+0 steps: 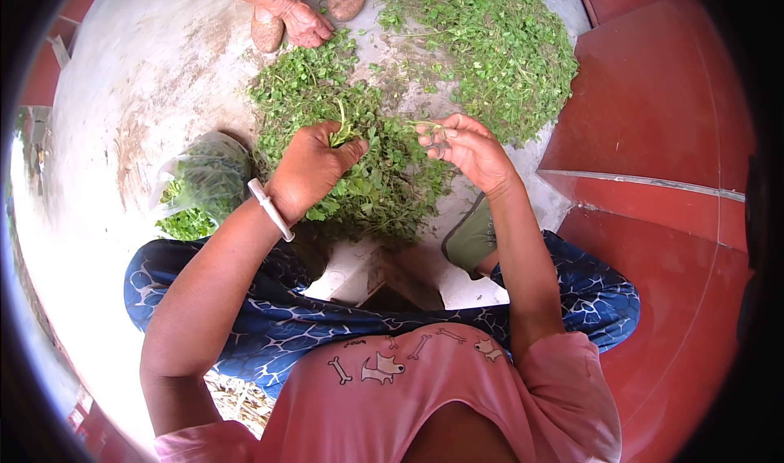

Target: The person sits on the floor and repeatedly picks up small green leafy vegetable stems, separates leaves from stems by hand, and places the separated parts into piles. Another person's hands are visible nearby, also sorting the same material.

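Brightly lit by what looks like daylight, strongest from the left, burning the pale floor [106, 177] to white there. Milder on the red panels [653, 112], with faint sheen. Darkly shadowed just beyond the blue trousers [265, 324]. Curved toward the black-ringed rim; reasonably sharp at the leaves [384, 185].

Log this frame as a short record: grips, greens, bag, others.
left grip: closed on leafy sprigs
right grip: pinching a thin stem
near pile: loose greens, on the ground
second pile: greens, farther off, to the right
plastic bag: see-through, greens inside, left of near pile
other person: hand at near pile's far edge
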The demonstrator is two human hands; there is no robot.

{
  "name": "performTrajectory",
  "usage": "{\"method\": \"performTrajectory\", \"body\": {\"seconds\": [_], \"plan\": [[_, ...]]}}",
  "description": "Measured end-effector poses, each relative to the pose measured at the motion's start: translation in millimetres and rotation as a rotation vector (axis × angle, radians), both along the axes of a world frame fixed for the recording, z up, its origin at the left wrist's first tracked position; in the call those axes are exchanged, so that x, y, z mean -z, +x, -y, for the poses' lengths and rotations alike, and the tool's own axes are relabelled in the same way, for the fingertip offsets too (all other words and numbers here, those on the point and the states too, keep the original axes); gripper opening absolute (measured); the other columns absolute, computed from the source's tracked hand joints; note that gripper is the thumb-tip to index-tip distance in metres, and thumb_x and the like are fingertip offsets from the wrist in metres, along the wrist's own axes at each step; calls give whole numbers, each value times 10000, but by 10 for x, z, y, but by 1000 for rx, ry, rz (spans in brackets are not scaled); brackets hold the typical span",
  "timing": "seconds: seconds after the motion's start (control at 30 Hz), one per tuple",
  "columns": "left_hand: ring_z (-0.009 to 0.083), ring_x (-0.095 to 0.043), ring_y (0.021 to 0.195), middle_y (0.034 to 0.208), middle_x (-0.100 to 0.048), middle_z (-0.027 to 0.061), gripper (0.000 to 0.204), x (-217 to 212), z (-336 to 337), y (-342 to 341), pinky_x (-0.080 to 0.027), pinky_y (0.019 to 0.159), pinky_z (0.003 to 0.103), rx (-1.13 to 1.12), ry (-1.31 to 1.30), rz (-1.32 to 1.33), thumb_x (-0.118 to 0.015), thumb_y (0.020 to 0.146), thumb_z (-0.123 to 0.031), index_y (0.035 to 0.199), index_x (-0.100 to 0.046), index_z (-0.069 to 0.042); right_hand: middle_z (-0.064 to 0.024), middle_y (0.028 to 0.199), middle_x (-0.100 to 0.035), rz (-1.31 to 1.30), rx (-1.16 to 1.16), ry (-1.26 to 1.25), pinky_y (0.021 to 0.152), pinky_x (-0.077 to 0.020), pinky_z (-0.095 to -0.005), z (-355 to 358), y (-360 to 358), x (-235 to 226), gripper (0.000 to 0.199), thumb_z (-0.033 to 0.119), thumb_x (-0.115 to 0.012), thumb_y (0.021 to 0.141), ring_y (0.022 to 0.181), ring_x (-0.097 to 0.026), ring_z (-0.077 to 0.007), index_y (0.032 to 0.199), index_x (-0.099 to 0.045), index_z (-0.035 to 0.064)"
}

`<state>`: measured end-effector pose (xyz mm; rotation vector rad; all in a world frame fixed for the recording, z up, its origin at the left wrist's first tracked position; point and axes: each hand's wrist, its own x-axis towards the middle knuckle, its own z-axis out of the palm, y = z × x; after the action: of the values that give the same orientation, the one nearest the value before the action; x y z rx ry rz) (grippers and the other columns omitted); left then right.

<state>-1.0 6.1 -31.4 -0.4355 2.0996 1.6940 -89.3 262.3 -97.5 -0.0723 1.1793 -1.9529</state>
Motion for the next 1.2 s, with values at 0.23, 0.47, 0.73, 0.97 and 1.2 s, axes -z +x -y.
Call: {"method": "performTrajectory", "body": {"seconds": [0.23, 0.47, 0.73, 0.97, 1.2], "plan": [[64, -527, 715, 813, -633, 18, 225, 69, -63, 89, -433, 658, 231, -108, 186, 75, -658, 856, -150, 985, -626, 32, -152, 1135, -604, -31, -49, -93, 832, -472, -342, 239, 140, -146, 132, 135, -521, 873, 996, -591, -207, 941, -577, 37], [88, -556, 772, 875, -650, 30, 231, 3, -74, 68, -438, 718, 252, -254, 354, 154, -663, 856, -203, 985, -642, -13, -109, 1167, -539, -546, -148, 224, 839, -436, -311, 530, 427, -359, 63, 109, -590, 848, 1014, -549, -172, 889, -590, 62], [85, -557, 757, 858, -647, 18, 166, -33, -21, 63, -439, 695, 241, -257, 271, 70, -630, 859, -117, 985, -642, -9, -136, 1184, -546, -1339, -127, 639, 839, -469, -385, 731, 621, -481, 148, 195, -650, 795, 1012, -556, -328, 886, -604, 87], [39, -482, 664, 861, -657, -20, 179, -180, 64, -49, -381, 609, 193, -179, 232, -3, -624, 878, -159, 993, -658, -28, -66, 935, -604, -870, 80, 567, 740, -457, -276, 518, 371, -163, 192, 196, -637, 859, 816, -571, -169, 950, -591, 33], [43, -499, 717, 893, -661, -21, 203, -345, 53, -77, -386, 642, 200, -148, 306, 41, -635, 868, -181, 1019, -659, -46, -45, 1038, -571, -359, 11, 322, 843, -429, -284, 540, 285, -390, 389, 287, -623, 883, 948, -526, -114, 1194, -516, 79]]}}
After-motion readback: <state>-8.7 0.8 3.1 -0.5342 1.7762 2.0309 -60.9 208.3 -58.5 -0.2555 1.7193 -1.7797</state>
